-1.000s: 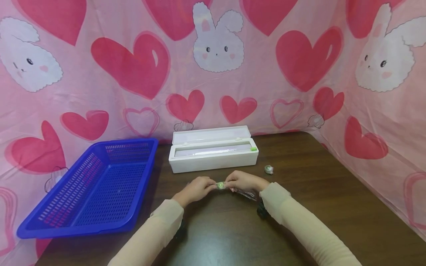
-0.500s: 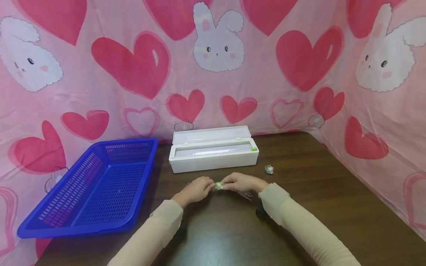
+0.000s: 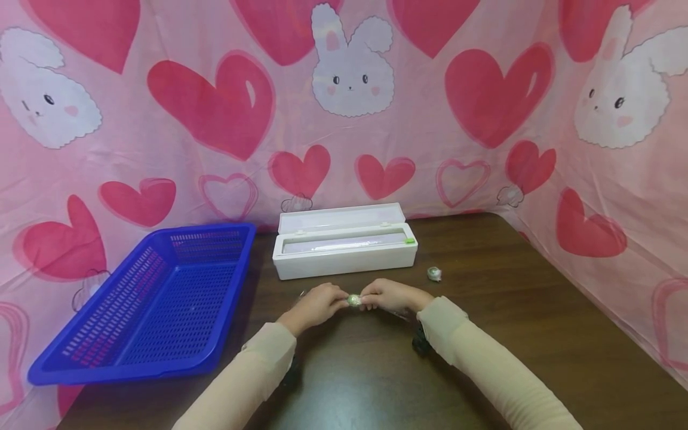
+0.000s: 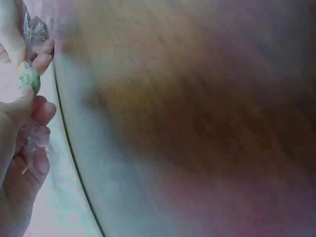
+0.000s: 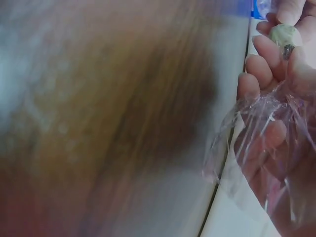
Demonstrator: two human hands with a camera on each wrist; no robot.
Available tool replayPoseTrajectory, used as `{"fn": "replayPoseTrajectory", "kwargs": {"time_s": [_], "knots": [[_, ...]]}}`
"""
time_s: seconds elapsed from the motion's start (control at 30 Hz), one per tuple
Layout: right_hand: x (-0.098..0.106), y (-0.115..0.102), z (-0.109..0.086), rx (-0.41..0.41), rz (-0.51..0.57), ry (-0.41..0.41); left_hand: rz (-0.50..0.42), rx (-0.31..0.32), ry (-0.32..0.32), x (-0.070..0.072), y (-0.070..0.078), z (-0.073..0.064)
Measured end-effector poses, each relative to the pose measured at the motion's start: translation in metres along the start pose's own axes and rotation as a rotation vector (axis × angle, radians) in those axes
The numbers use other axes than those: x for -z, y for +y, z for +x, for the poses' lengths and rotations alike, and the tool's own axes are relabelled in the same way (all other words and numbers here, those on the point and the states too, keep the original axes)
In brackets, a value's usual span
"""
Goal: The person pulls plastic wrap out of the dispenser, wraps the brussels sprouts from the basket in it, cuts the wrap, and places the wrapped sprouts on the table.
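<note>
In the head view a small pale green lump wrapped in clear plastic film is held between both hands over the table, in front of a long white box. My left hand pinches its left end with thumb and fingers; the left wrist view shows crumpled film bunched in that palm. At the other end, my right hand pinches the twisted wrap. Loose clear film trails from the right fingers across the palm in the right wrist view. What the lump is inside the film does not show.
Behind the hands stands the white cling film dispenser, lid raised, with a green slider. A second small wrapped green lump lies on the brown table to the right. A blue plastic basket sits at the left.
The wrapped lump has turned between the fingers and shifted slightly left. My right hand has moved slightly left with it, and less trailing film shows beside it. The left hand stays about where it was.
</note>
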State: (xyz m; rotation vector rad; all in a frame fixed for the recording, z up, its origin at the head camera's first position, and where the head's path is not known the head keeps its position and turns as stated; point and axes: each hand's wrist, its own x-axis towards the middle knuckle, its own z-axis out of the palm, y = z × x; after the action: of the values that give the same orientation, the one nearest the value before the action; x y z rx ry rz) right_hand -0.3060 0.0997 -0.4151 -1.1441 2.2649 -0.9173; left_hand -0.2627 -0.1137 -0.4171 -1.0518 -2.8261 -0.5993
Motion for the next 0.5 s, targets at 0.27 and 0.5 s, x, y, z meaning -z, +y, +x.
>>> {"fn": "replayPoseTrajectory", "kwargs": {"time_s": [0.27,0.5], "knots": [[-0.0006,-0.0016,-0.0016,-0.010,0.042,-0.062,0.077,-0.099,0.055,-0.0010,-0.0053,-0.0025],[-0.0020,-0.0012,-0.0022,0.015,0.034,-0.044,0.068,-0.140,0.081,-0.0006,-0.0057,-0.0026]]}}
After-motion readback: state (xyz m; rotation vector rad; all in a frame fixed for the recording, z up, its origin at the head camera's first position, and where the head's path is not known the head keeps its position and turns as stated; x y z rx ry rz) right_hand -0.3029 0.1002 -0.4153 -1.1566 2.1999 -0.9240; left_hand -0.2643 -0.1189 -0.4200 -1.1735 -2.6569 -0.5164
